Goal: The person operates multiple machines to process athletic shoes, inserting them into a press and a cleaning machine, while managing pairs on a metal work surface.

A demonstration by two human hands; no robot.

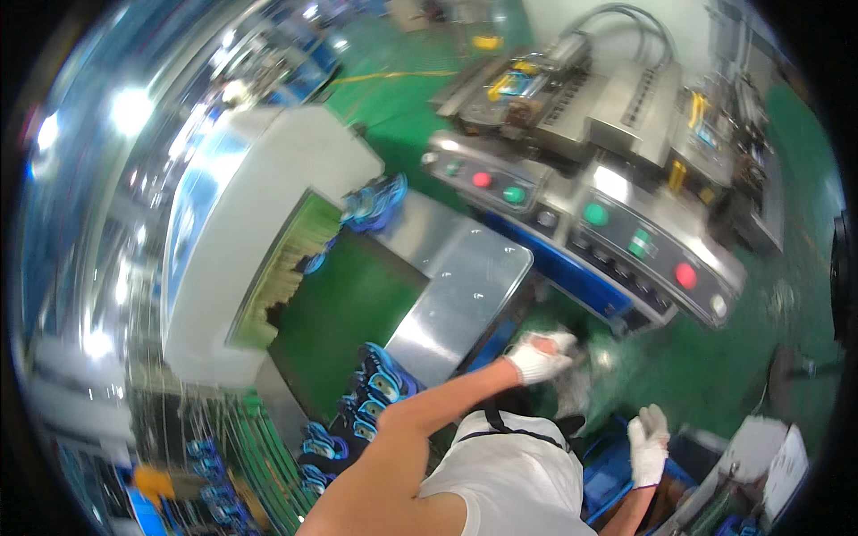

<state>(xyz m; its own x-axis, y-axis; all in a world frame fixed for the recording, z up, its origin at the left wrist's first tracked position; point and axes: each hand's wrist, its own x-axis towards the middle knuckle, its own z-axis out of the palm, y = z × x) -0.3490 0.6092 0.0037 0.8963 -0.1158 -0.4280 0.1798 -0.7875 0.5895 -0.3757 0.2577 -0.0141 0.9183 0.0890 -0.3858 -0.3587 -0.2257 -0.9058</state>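
My left hand (540, 357), in a white knitted glove with some bare skin showing, hangs in front of the two-station machine, just right of a metal tray. Its fingers are curled in; what they hold, if anything, is hidden. Lower right, my right hand (648, 447), also in a white glove, is raised over a blue crate (603, 478) with its fingers stretched out and nothing seen in them. Blue and black shoe uppers (380, 389) lie in a row beside my left forearm, and another bunch (375, 204) sits at the far end.
A green conveyor belt (353, 299) passes under a white tunnel housing with a fringed curtain (277, 277). The metal tray (465, 299) borders it. Ahead stands a machine with red and green buttons (594, 214). A white carton (760, 460) stands right; racks (259, 447) are lower left.
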